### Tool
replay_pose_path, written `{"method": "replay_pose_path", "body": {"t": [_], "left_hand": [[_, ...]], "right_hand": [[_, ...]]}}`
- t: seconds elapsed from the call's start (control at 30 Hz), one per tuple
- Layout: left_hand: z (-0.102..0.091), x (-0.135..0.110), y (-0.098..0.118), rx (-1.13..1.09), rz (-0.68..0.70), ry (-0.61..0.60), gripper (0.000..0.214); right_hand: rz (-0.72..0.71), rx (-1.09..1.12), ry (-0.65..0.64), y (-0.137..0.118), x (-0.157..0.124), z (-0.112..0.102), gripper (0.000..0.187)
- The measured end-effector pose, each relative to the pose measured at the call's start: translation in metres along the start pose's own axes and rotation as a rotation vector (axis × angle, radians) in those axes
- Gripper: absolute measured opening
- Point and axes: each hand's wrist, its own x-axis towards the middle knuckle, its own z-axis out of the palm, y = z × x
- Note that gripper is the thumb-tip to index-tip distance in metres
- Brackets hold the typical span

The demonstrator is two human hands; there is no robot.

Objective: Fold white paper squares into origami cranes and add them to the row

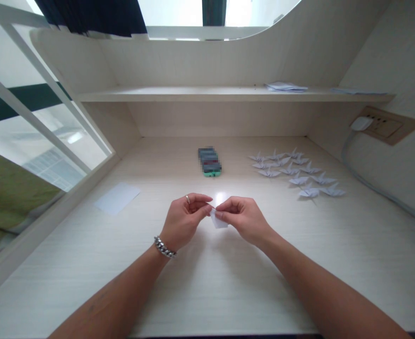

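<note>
A small folded piece of white paper (pixel 219 222) is held between both hands, just above the desk. My left hand (pixel 185 216), with a ring and a chain bracelet, pinches its upper left edge between thumb and fingers. From the other side my right hand (pixel 243 217) grips the paper with thumb and index finger. The fingers cover much of its upper part, so the exact fold is hidden. Several white paper cranes (pixel 288 167) stand in rows at the right rear of the desk. Flat on the left side lies a sheet of white paper (pixel 117 197).
A phone (pixel 210 161) with a green edge, its surface blurred, lies behind my hands. Papers (pixel 285 87) rest on the shelf (pixel 193 94) above. On the right wall, a plug (pixel 362 123) sits in a socket, its cable (pixel 377 190) trailing down beside the desk's right side.
</note>
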Motion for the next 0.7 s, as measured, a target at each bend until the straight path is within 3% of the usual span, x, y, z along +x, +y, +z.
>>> {"method": "replay_pose_path", "body": {"t": [0.27, 0.7], "left_hand": [[0.0018, -0.0016, 0.0038, 0.04, -0.029, -0.002, 0.03], [0.0004, 0.0001, 0.005, 0.009, -0.081, -0.029, 0.03]], "right_hand": [[0.122, 0.131, 0.008, 0.0002, 0.0024, 0.0012, 0.025], [0.204, 0.199, -0.08, -0.0038, 0.0011, -0.0009, 0.025]]}}
